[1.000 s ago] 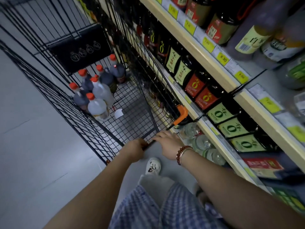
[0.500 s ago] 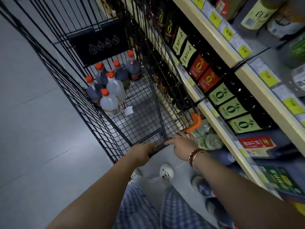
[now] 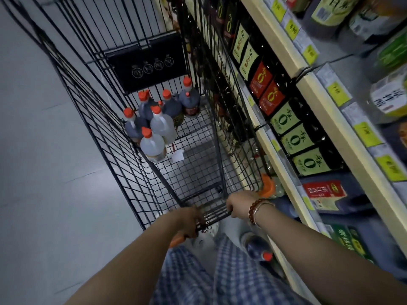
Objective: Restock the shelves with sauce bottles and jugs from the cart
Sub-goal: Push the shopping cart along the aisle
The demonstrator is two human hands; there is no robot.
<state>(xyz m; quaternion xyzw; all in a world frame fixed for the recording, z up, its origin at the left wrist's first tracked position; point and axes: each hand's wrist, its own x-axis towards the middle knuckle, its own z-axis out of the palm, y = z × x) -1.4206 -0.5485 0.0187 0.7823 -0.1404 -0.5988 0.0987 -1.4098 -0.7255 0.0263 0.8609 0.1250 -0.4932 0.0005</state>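
A black wire cart [image 3: 114, 150] stands in the aisle beside the shelves. Both hands grip its handle bar [image 3: 214, 213]: my left hand [image 3: 189, 219] near the orange left end, my right hand [image 3: 240, 204], with a bead bracelet on the wrist, further right. At the cart's far end stand several red-capped bottles: two clear ones [image 3: 153, 146] in front and dark sauce bottles [image 3: 189, 100] behind them. The shelf [image 3: 279, 150] on the right carries rows of dark sauce bottles with green labels [image 3: 293, 139] and red labels [image 3: 266, 91].
A white paper slip [image 3: 178, 155] lies on the cart floor. A dark red-capped bottle [image 3: 256, 247] sits low by the shelf base near my legs. Yellow price tags [image 3: 338, 93] line the shelf edges. Grey floor [image 3: 44, 194] lies open to the left.
The cart has rolled forward along the shelf, so the shelf bottles slide toward me in view. Both hands stay closed on the handle; my left hand now sits lower on it.
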